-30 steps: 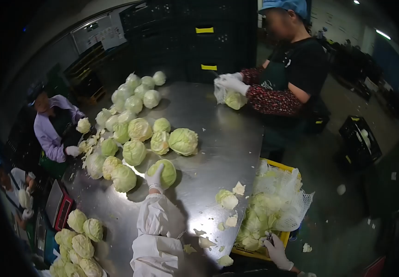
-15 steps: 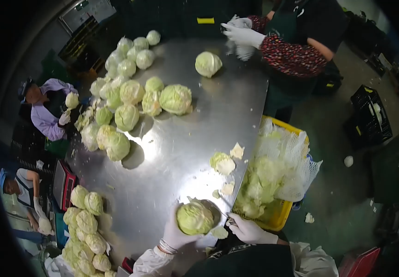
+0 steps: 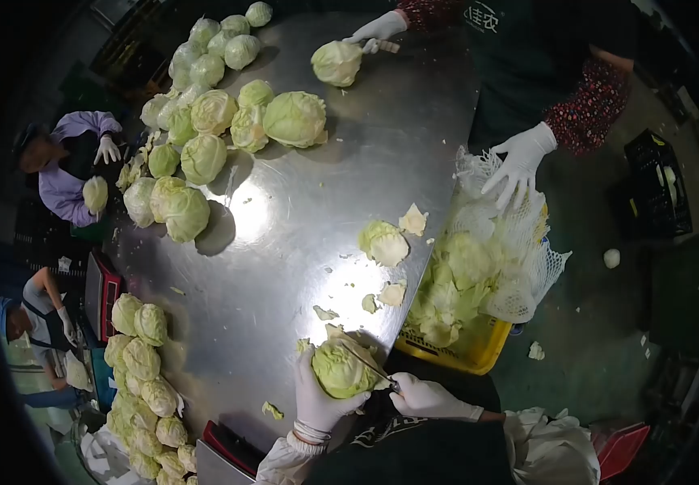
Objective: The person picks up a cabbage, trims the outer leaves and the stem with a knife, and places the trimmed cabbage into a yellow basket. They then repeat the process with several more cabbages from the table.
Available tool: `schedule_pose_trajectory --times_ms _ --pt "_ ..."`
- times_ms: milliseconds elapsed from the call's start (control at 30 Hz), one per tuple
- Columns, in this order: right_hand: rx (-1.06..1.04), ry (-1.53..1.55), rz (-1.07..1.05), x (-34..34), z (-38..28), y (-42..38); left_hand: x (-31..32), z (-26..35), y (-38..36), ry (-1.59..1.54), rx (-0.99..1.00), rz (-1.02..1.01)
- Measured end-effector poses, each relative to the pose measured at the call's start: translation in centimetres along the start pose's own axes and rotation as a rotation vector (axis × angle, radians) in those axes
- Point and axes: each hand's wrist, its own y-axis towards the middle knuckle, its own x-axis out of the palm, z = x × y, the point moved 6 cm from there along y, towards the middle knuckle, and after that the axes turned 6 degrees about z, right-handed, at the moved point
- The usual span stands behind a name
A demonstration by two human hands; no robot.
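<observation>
A pale green cabbage (image 3: 340, 370) sits in my gloved left hand (image 3: 317, 398), whose fingers wrap its left and lower sides at the table's near edge. My gloved right hand (image 3: 426, 398) is closed round the handle of a knife (image 3: 372, 365). The thin blade lies across the upper right of the cabbage, touching its leaves. Trimmed leaf pieces lie on the metal table beyond it, among them a larger cupped leaf (image 3: 383, 243) and a smaller pale piece (image 3: 392, 293). Another scrap (image 3: 272, 411) rests left of my left hand.
A yellow crate (image 3: 491, 347) with loose leaves and white netting (image 3: 519, 295) stands right of the metal table (image 3: 277, 267). Cabbages (image 3: 294, 120) are grouped at far left and near left. Across from me, a co-worker's gloved hand (image 3: 523, 162) reaches over the netting; others work at left.
The knife blade has come onto the cabbage, and both hands hold it closer together. More scraps lie on the table. The co-worker opposite now touches a cabbage and reaches toward the crate.
</observation>
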Motion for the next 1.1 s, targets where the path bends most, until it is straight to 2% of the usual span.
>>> schedule_pose_trajectory --times_ms 200,267,367,467,633,767,800,833,867,900,933,967,1033,1100 --pt "0.156 0.246 0.078 0.5 0.1 -0.4 0.0 -0.2 0.4 0.004 0.001 0.016" --pt "0.403 0.500 0.018 0.8 0.9 -0.3 -0.1 -0.3 0.5 0.031 0.013 0.029" --pt "0.294 0.408 -0.016 0.2 0.7 1.0 0.0 -0.3 0.6 0.070 0.007 0.020" --pt "0.385 0.388 -0.050 0.6 0.9 1.3 0.3 -0.6 0.7 -0.020 -0.060 -0.023" --pt "0.402 0.303 -0.161 1.5 1.6 2.1 0.3 0.1 1.3 -0.028 -0.083 -0.028" --pt "0.532 0.226 -0.278 4.3 3.4 2.4 0.6 3.0 0.9 0.227 0.081 0.035" --pt "0.575 0.362 -0.201 5.2 3.8 1.8 0.5 2.4 0.9 0.229 0.089 0.038" --pt "0.576 0.365 -0.196 5.9 4.1 1.2 0.3 0.5 0.6 0.007 -0.008 0.016" --pt "0.658 0.513 -0.188 6.6 4.6 0.5 0.5 -1.1 0.3 -0.216 -0.105 -0.001" --pt "0.734 0.664 -0.183 7.6 5.1 -0.2 0.6 -1.8 -0.3 -0.211 -0.107 0.007" --pt "0.737 0.803 -0.082 8.3 5.5 -0.9 0.6 -2.6 -1.1 -0.431 -0.165 0.040" --pt "0.727 0.809 -0.083 6.5 5.2 0.4 0.6 -3.3 -1.6 -0.652 -0.219 0.073" --pt "1.046 1.235 -0.333 3.9 4.1 1.4 1.2 -3.0 -2.2 -0.667 -0.152 0.118" --pt "1.033 1.349 -0.351 0.5 2.3 3.3 1.7 -2.3 -2.4 -0.695 -0.088 0.153"
